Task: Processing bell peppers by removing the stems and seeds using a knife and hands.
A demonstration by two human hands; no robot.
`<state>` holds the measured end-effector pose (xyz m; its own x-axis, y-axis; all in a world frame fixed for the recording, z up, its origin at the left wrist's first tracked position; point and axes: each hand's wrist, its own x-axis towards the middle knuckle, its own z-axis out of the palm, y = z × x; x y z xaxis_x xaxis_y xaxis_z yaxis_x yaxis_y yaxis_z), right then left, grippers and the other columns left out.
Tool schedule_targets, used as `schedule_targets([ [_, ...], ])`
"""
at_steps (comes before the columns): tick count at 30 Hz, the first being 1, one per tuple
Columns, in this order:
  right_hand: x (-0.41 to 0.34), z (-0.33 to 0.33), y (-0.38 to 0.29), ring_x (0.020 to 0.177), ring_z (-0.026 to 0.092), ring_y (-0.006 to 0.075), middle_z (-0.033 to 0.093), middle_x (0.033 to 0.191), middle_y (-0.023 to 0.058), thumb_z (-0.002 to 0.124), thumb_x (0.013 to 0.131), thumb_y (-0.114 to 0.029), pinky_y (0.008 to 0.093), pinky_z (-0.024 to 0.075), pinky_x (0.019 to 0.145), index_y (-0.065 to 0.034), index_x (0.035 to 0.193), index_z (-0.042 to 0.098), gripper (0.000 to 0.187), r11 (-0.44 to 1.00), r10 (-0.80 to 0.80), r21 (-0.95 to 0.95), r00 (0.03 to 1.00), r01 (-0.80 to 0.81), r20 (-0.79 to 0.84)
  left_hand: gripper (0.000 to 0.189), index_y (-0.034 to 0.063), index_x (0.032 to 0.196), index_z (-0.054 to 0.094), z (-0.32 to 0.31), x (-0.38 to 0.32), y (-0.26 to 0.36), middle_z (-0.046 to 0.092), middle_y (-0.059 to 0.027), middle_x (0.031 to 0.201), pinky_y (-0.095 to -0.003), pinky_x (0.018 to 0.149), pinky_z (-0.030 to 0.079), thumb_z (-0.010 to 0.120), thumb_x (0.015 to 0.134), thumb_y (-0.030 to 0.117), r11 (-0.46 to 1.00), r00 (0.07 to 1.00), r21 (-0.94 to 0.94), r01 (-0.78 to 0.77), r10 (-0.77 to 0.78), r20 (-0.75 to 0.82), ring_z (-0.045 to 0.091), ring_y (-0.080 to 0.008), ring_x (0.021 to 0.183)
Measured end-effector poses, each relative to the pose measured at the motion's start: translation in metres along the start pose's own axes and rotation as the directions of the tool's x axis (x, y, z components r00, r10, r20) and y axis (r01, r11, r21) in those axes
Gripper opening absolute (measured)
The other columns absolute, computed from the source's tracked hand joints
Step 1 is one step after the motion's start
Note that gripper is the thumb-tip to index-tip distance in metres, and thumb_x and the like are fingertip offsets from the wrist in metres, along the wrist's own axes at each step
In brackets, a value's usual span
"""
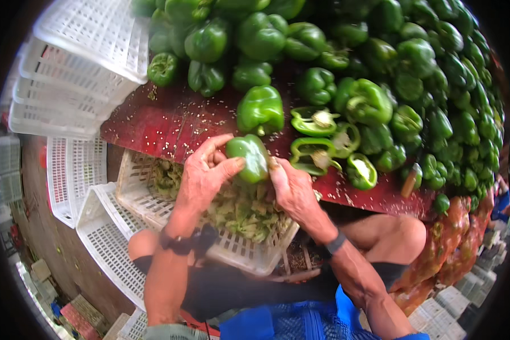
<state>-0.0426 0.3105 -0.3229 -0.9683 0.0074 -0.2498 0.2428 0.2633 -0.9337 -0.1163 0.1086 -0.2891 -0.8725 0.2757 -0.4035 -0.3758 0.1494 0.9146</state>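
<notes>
A green bell pepper (250, 161) is held up in front of me, over the near edge of the red tabletop. My left hand (206, 172) grips its left side, thumb across the front and index finger behind. At the pepper's right side my right hand (295, 185) pinches the edge, its thumb raised and other fingers curled. Below both hands stands a white plastic crate (255, 255) with pale green pepper cores and scraps (242, 214) in it. Just beyond the held pepper, a whole green bell pepper (261, 110) rests on the red tabletop (153, 127).
Cut pepper pieces (313, 155) lie on the right. Farther right is a wooden handle (409, 180), perhaps a knife's. A big heap of green peppers (416, 63) covers the far side. White crates (85, 63) stand stacked at left; filled red mesh sacks (450, 238) sit at right.
</notes>
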Motion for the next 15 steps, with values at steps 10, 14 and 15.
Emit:
schedule_targets([
  [10, -0.061, -0.176, 0.021, 0.072, 0.063, 0.0206, 0.067, 0.083, 0.0152, 0.067, 0.091, -0.007, 0.0347, 0.0512, 0.068, 0.0002, 0.096, 0.067, 0.009, 0.821, -0.454, -0.565, 0.696, 0.083, -0.557, 0.050, -0.0012, 0.136, 0.060, 0.024, -0.009, -0.028, 0.064, -0.0031, 0.089, -0.0257, 0.070, 0.051, 0.074, 0.091, 0.017, 0.961, 0.939, 0.153, -0.230, 0.260, -0.226, 0.059, -0.0089, 0.078],
  [14, -0.091, -0.243, 0.059, 0.084, 0.063, 0.0387, 0.065, 0.090, 0.0195, 0.072, 0.087, -0.021, 0.0482, 0.0531, 0.075, -0.0041, 0.090, 0.061, 0.020, 0.670, -0.429, -0.707, 0.658, -0.228, -0.619, 0.051, -0.0015, 0.134, 0.062, 0.035, 0.009, -0.038, 0.063, -0.0027, 0.088, -0.0256, 0.068, 0.050, 0.076, 0.089, 0.018, 0.940, 0.907, 0.150, -0.305, 0.335, -0.257, 0.057, -0.0085, 0.078],
  [15, -0.090, -0.245, 0.067, 0.087, 0.064, 0.0400, 0.065, 0.092, 0.0209, 0.074, 0.086, -0.027, 0.0492, 0.0534, 0.077, -0.0036, 0.093, 0.061, 0.028, 0.654, -0.406, -0.711, 0.672, -0.259, -0.619, 0.052, -0.0022, 0.133, 0.062, 0.033, 0.014, -0.050, 0.062, -0.0013, 0.085, -0.0249, 0.066, 0.048, 0.079, 0.088, 0.017, 0.927, 0.885, 0.107, -0.361, 0.376, -0.275, 0.055, -0.0081, 0.075],
])
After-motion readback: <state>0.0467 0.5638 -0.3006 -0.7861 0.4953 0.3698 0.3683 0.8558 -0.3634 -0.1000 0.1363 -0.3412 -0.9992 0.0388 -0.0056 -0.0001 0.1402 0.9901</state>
